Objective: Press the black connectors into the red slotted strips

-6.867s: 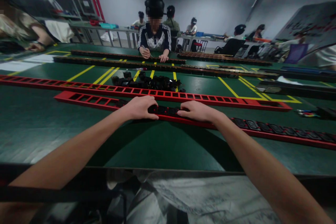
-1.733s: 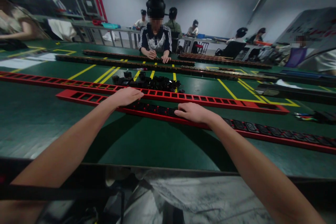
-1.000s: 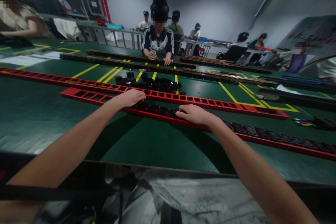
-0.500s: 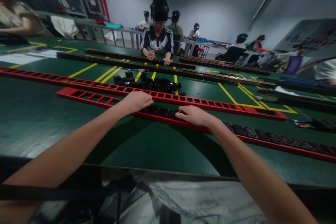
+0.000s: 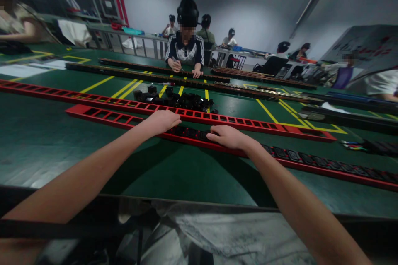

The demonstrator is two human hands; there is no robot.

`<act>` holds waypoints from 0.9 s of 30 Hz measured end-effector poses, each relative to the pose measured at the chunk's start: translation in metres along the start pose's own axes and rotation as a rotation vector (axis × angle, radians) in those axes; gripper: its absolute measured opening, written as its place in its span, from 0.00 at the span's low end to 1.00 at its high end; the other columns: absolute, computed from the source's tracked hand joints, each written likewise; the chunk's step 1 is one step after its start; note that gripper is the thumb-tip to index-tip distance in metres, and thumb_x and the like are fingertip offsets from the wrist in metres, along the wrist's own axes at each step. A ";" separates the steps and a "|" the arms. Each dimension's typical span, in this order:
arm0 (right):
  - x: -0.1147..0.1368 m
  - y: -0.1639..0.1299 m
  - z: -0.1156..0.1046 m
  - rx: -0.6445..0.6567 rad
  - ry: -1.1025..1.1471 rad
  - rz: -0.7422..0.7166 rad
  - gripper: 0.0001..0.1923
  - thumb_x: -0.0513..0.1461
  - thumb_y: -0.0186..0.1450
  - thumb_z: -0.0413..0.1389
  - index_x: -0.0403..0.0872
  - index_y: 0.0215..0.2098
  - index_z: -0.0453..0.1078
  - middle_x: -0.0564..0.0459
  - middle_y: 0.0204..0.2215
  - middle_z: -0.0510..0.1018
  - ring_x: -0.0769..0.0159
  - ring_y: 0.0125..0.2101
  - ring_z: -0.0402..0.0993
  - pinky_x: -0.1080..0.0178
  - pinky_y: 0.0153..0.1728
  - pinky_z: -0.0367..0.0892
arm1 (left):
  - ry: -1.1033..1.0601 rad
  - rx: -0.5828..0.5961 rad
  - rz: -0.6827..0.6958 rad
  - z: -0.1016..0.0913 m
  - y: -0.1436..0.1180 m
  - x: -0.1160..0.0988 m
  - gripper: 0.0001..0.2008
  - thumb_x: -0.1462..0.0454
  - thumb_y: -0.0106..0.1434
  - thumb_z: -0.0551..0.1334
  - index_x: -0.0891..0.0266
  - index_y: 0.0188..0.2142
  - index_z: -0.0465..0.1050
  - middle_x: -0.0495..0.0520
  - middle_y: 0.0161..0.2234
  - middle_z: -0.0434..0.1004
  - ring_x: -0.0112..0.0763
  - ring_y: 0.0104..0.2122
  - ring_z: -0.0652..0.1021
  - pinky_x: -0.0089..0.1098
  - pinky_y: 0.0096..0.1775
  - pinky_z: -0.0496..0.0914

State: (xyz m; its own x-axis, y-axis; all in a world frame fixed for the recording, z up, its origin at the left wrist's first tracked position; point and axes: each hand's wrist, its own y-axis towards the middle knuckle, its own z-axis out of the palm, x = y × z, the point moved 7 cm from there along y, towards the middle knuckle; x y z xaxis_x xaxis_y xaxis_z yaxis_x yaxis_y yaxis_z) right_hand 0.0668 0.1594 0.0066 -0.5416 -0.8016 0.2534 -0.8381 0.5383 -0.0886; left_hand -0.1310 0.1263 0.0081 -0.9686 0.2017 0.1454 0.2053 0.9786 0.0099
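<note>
A long red frame (image 5: 102,116) with a row of square openings lies across the green table before me. Black square modules (image 5: 191,133) fill its openings from the middle to the right; those at the left end are bare. My left hand (image 5: 164,121) is over the frame with fingers curled together and tips pointing down; whatever they pinch is hidden. To its right, my right hand (image 5: 225,136) is closed over the same frame, with fingers bent down on it beside the modules. A second red frame (image 5: 258,125), with its openings unfilled, lies just behind.
Loose black parts (image 5: 186,101) are heaped beyond the second frame. Long dark strips (image 5: 130,74) cross the table farther back, where a co-worker (image 5: 185,51) sits holding a thin tool. Coloured wires (image 5: 353,145) lie at right, and white sheets (image 5: 34,68) at far left.
The view has shifted slightly. Both hands stay in nearly the same place on the red frame, with no clear change in their grip.
</note>
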 end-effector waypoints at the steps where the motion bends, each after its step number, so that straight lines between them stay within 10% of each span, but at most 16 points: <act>1: 0.000 0.000 0.000 -0.002 0.000 -0.003 0.24 0.56 0.70 0.43 0.46 0.33 0.67 0.48 0.34 0.76 0.65 0.30 0.68 0.63 0.32 0.58 | -0.007 0.002 -0.002 0.001 0.000 0.000 0.18 0.57 0.72 0.47 0.62 0.40 0.73 0.59 0.40 0.79 0.40 0.39 0.78 0.34 0.33 0.62; 27: 0.001 0.000 0.001 0.009 -0.002 0.008 0.25 0.56 0.70 0.43 0.47 0.34 0.67 0.47 0.35 0.77 0.64 0.31 0.69 0.63 0.33 0.59 | -0.148 -0.185 0.124 -0.003 -0.004 0.000 0.16 0.59 0.71 0.49 0.62 0.36 0.72 0.55 0.36 0.77 0.35 0.36 0.75 0.33 0.34 0.60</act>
State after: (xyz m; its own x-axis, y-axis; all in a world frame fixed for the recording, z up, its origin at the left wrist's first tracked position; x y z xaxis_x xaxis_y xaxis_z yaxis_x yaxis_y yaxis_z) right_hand 0.0662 0.1588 0.0060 -0.5485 -0.7977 0.2506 -0.8342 0.5424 -0.0996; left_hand -0.1313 0.1222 0.0107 -0.9416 0.3367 0.0109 0.3328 0.9249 0.1839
